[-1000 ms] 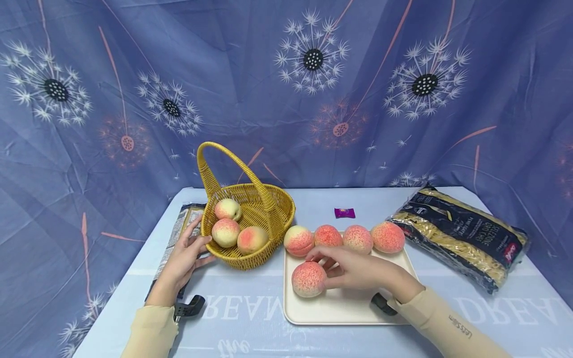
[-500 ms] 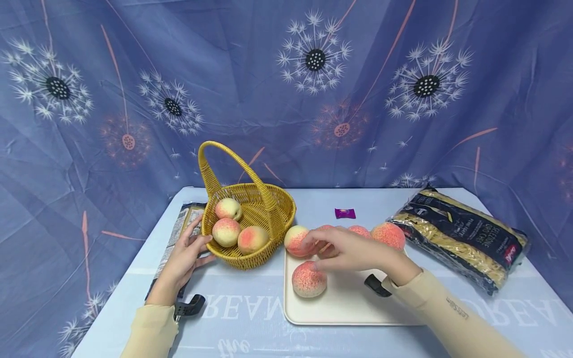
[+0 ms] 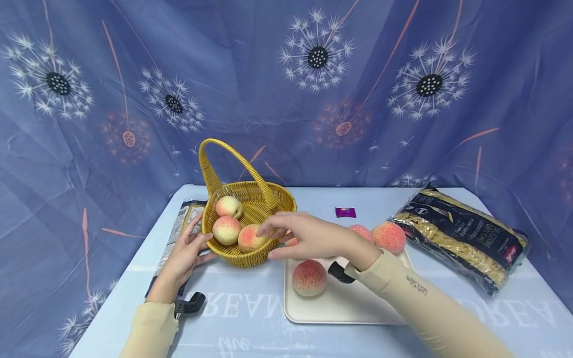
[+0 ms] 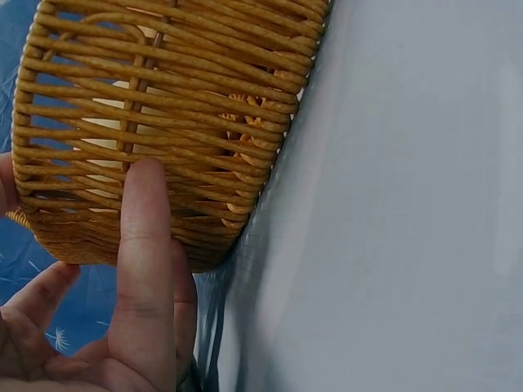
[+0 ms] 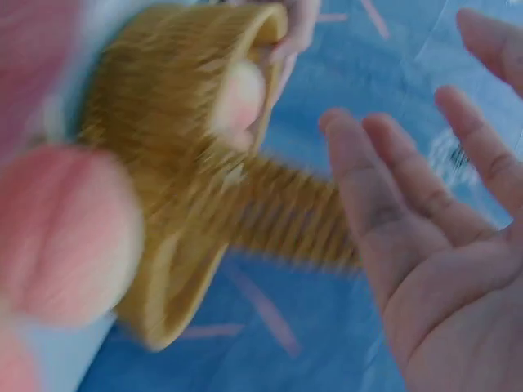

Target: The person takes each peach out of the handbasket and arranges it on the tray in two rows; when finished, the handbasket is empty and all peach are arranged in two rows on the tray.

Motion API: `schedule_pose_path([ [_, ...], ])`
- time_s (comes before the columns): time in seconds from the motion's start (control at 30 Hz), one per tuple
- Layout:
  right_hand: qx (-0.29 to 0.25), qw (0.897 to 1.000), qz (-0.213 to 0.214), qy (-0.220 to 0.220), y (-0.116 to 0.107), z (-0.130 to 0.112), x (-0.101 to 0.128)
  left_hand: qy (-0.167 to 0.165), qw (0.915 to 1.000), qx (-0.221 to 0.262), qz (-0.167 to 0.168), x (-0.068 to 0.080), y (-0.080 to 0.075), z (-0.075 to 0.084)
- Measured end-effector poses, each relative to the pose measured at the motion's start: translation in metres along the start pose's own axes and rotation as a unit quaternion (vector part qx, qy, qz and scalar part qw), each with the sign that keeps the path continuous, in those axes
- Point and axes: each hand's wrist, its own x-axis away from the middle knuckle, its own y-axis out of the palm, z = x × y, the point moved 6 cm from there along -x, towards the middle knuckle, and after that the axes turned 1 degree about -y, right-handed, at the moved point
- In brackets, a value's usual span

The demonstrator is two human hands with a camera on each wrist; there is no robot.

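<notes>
right hand [image 3: 313, 238] empty, fingers spread | wicker basket [image 3: 277, 219] yellow, three peaches inside

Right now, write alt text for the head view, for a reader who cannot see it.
A person's empty right hand reaches over the rim of a yellow woven wicker basket holding three peaches, while the left hand steadies its side. A cream rectangular tray beside it holds more pink peaches.

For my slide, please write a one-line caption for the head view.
Left hand steadies a wicker basket of three peaches while the open right hand hovers at its rim.
</notes>
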Motion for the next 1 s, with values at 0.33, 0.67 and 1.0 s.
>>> schedule_pose_path([
  [0.33, 0.215, 0.976, -0.016, 0.04, 0.024, -0.036, -0.07, 0.002, 1.0, -0.001, -0.004, 0.002, -0.001, -0.001],
  [0.67, 0.172, 0.977, 0.006, 0.127, 0.031, -0.016, -0.12, 0.005, 0.9999, -0.006, -0.008, 0.001, -0.001, 0.002],
  [1.0, 0.122, 0.978, 0.037, 0.164, 0.033, 0.01, -0.154, 0.0, 0.9999, -0.01, -0.005, 0.001, -0.001, 0.003],
])
